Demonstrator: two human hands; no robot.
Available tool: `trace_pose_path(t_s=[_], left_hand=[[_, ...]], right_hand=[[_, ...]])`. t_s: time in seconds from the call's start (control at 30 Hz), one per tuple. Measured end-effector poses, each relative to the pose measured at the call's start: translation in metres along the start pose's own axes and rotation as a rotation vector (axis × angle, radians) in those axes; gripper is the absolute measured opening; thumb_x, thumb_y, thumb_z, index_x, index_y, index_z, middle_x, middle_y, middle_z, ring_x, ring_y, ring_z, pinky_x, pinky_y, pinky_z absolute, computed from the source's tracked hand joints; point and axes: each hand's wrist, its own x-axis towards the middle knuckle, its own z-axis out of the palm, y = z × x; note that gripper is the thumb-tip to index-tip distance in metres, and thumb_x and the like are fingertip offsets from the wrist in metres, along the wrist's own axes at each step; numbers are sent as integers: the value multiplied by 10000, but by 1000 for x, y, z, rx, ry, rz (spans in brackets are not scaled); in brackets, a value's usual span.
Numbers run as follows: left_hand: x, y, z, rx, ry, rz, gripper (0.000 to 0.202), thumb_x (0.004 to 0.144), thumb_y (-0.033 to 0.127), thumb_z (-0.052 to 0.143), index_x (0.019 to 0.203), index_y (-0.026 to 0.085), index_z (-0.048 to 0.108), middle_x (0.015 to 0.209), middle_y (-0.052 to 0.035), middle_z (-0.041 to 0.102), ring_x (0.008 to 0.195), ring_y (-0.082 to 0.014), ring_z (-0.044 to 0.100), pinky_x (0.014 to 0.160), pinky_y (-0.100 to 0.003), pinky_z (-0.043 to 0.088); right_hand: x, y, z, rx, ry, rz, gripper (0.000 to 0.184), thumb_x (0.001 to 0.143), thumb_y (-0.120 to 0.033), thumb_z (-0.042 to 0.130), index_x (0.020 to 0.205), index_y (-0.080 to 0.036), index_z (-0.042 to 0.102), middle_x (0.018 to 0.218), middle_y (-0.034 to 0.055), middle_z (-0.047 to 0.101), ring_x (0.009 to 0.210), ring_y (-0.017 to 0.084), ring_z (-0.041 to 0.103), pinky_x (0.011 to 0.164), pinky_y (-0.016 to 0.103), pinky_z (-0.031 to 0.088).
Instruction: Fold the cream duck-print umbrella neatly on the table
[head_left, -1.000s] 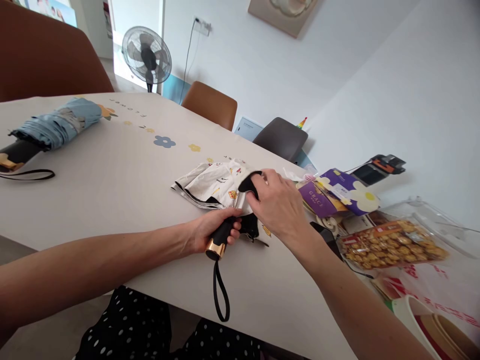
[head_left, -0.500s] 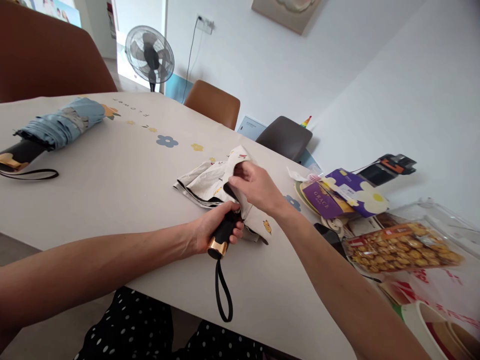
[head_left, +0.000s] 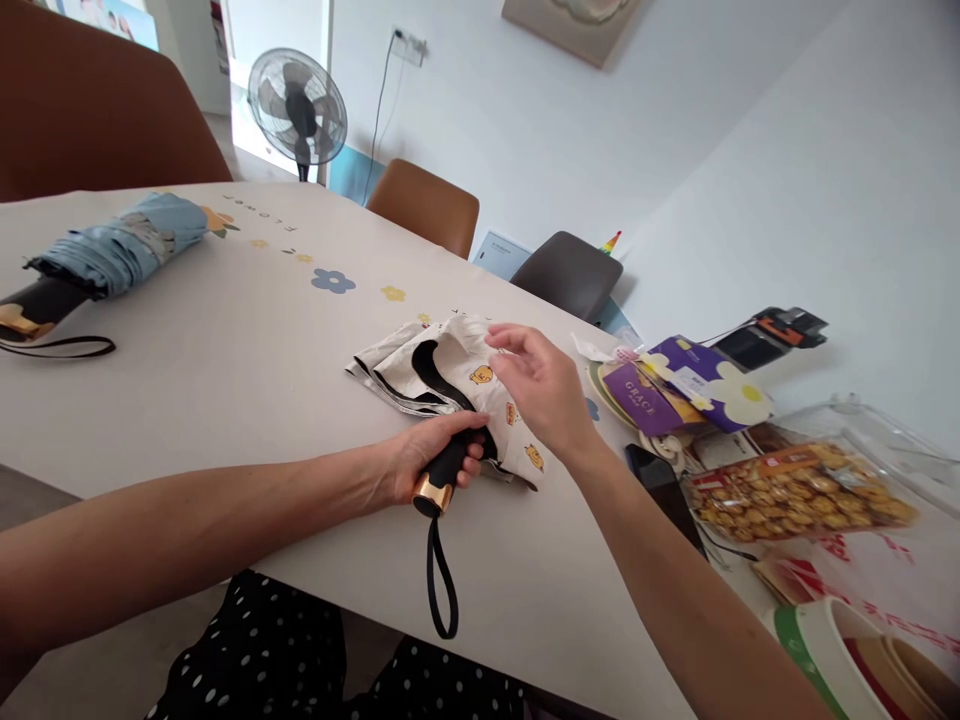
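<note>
A folding umbrella [head_left: 480,372] with white cloth and small yellow duck prints lies loosely folded on the table, its black handle toward me. My left hand [head_left: 442,455] is wrapped round that handle near the cloth, thumb stretched along the top. From the handle's gold-coloured end hangs a black wrist loop [head_left: 442,590]. A black strap [head_left: 435,372] curves across the white cloth. Just above the cloth's right side, my right hand [head_left: 536,385] has its fingers apart and nothing in them.
A furled light blue umbrella [head_left: 124,245] lies at the table's left. Along the right side are a purple box [head_left: 701,380], a black phone [head_left: 664,490], a bag of round snacks [head_left: 802,490] and a paper cup [head_left: 825,640]. Chairs [head_left: 427,205] and a fan [head_left: 298,105] stand beyond.
My right hand has let go of the white cloth and moved slightly right, fingers opening. The cloth has folded down and the black strap now shows. My left hand keeps its grip.
</note>
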Motion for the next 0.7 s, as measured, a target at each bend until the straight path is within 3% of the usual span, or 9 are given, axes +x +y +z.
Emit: trace_pose_path(t_s=[0.13,0.33,0.5,0.7], left_hand=[[0,0,-1,-15,-4,-4,262,774,351,584,680,140,459,585,33,414,432,-41,395,339,-137,349],[2,0,-2,-27,-10,-5,293,780,382,572,686,124,468,583,33,412,440,-40,406,343,-134,362],[1,1,-1,-20,-23,-8,299,799,393,543,691,124,469,577,33,410,440,-41,405,341,-131,354],[1,1,-1,-2,-4,-20,319,769,431,576,718,129,488,581,36,411,444,-41,407,354,-135,353]], right_hand=[[-42,2,-15,-264,14,-45,47,798,-234,514,831,-209,537,1135,75,566,1085,214,528,908,411,424],[-90,16,-9,-608,4,-298,181,766,-306,584,872,-189,496,1109,146,574,1085,261,532,998,500,304],[-92,24,2,-699,64,-372,67,816,-204,523,883,-195,521,997,111,635,984,214,590,988,461,335],[-77,23,-3,-652,243,-494,212,768,-125,598,962,-183,534,907,91,652,867,187,611,856,343,474]])
